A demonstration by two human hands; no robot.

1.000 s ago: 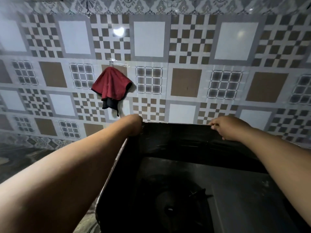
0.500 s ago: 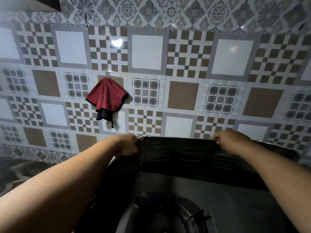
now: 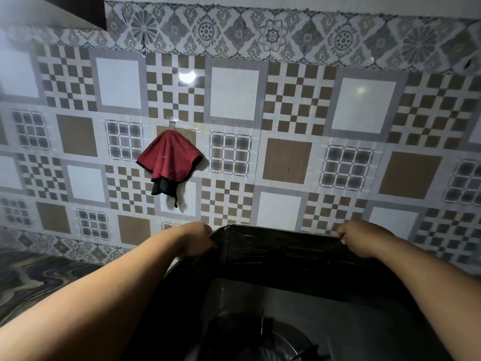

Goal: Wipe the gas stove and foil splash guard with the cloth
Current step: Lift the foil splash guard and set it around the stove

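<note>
The dark foil splash guard (image 3: 276,248) stands around the back and left side of the gas stove (image 3: 338,316), whose burner shows dimly at the bottom. My left hand (image 3: 196,239) grips the guard's top edge at its left corner. My right hand (image 3: 360,239) pinches the same top edge further right. A red cloth (image 3: 169,158) with a black underside hangs from a hook on the tiled wall, above and left of my left hand, and neither hand touches it.
The patterned tiled wall (image 3: 286,160) rises close behind the guard. A dark marbled counter (image 3: 33,282) runs to the left of the stove. A cabinet corner (image 3: 65,11) overhangs at the top left.
The view has tilted upward, so the stove and guard sit lower in the frame and more wall shows. Both hands keep their hold on the guard's top edge.
</note>
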